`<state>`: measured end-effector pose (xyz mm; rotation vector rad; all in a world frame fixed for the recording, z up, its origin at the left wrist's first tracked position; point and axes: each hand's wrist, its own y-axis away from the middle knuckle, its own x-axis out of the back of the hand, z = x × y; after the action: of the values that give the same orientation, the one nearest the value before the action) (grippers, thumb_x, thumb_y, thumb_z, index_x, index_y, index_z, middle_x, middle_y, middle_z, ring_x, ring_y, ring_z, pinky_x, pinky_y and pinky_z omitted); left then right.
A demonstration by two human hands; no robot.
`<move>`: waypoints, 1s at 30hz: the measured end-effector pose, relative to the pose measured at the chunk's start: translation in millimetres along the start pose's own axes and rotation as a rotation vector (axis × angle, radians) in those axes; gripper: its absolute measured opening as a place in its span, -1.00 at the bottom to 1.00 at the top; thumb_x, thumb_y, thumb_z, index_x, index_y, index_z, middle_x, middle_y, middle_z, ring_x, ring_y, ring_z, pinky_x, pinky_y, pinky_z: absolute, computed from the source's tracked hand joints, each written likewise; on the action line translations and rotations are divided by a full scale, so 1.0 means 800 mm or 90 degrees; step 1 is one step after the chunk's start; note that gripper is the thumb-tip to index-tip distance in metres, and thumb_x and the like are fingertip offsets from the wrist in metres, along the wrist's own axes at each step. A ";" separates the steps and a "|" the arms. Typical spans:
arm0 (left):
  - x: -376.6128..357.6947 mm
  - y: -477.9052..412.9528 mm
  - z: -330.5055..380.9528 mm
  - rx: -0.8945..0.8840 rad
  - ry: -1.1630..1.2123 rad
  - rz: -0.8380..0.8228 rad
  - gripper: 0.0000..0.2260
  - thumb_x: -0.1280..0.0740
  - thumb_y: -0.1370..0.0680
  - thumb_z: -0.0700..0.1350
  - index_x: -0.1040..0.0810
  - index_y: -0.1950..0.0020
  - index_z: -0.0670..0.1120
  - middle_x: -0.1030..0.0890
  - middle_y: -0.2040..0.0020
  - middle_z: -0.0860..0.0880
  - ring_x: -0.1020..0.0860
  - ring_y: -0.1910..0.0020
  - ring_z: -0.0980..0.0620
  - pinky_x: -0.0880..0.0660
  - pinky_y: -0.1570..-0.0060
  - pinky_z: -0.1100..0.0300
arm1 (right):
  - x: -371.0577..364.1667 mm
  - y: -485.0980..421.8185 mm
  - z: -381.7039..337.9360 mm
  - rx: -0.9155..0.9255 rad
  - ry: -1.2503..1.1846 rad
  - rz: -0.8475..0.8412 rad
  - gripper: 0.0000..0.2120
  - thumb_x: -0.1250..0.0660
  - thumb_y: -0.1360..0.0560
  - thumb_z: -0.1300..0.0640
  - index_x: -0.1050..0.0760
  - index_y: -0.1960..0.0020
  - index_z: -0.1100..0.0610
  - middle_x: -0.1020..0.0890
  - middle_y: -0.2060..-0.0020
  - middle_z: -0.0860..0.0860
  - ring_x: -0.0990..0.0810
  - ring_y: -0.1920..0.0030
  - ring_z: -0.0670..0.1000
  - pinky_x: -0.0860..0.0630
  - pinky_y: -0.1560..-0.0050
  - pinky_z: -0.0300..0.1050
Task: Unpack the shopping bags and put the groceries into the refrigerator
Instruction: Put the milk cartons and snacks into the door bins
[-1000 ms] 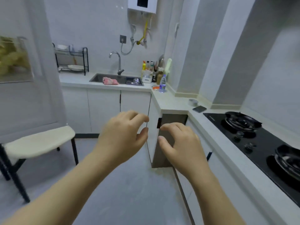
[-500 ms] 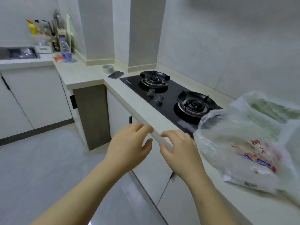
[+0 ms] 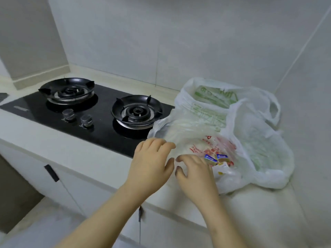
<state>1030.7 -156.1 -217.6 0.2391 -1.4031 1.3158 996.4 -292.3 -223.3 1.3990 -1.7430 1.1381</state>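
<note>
Early stage of the task, seen from the head view. We find the shopping bags heaped at the right end of the worktop [image 3: 86, 154], toward its back edge and the wall. The red-printed bag [image 3: 198, 135] lies nearest the front edge, its left flap draped over the right margin of the hob [image 3: 105, 122]. The green-printed bag [image 3: 213, 102] stands behind it. Both look full; small blue-and-yellow packets [image 3: 215, 158] show through the thin plastic of the front bag. No grocery lies loose on the worktop.

The left hand [image 3: 152, 163] hovers at the left flap of the front bag, and the right hand [image 3: 196, 173] sits just beside it, against the bag's front face. In each the grip is released, fingers loosely bent and holding nothing; we cannot tell whether the fingertips already touch the plastic.

We judge that unpacking has not begun. Opening the bags, lifting out every item and carrying it to the refrigerator all remain, and the refrigerator is out of view
</note>
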 end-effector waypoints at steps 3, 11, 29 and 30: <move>-0.034 -0.025 -0.009 -0.043 0.041 -0.041 -0.72 -0.17 -0.39 -0.02 -0.57 -0.01 -0.01 -0.59 0.08 0.06 -0.56 0.03 -0.01 -0.39 -0.02 0.16 | -0.014 -0.028 0.024 -0.053 0.063 -0.004 -0.70 -0.19 -0.53 0.04 -0.45 -0.25 -0.05 -0.50 -0.20 -0.15 -0.37 -0.28 -0.03 -0.19 -0.23 -0.14; -0.116 -0.041 -0.006 -0.156 0.130 -0.178 -0.69 -0.12 -0.33 -0.09 -0.59 0.06 0.03 -0.59 0.16 0.09 -0.58 0.13 0.06 -0.36 0.07 0.27 | -0.034 -0.025 0.080 -0.181 0.228 -0.098 -0.72 -0.11 -0.47 0.04 -0.54 -0.06 -0.07 -0.66 0.12 -0.01 -0.57 -0.03 0.04 -0.27 -0.13 -0.04; -0.202 -0.067 0.089 -0.229 0.094 -0.543 -0.48 -0.15 -0.58 -0.01 -0.05 -0.51 0.11 -0.03 -0.53 -0.01 -0.13 -0.45 -0.07 -0.31 -0.25 0.08 | -0.009 0.020 0.136 -0.334 0.265 -0.008 -0.78 -0.08 -0.19 0.01 -0.48 0.48 -0.03 -0.52 0.50 -0.12 -0.53 0.43 -0.04 -0.45 0.40 -0.21; -0.205 -0.068 0.091 -0.242 0.075 -0.571 -0.47 -0.14 -0.59 0.01 0.00 -0.51 0.14 0.07 -0.54 -0.02 -0.04 -0.48 -0.08 -0.24 -0.32 0.04 | -0.008 0.020 0.137 -0.337 0.265 -0.011 -0.84 -0.13 -0.17 0.03 -0.47 0.49 -0.02 -0.52 0.51 -0.12 -0.53 0.43 -0.04 -0.44 0.41 -0.21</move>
<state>1086.1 -316.2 -297.9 0.4556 -1.1894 0.3163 987.6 -386.9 -279.9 0.7915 -1.5658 0.8008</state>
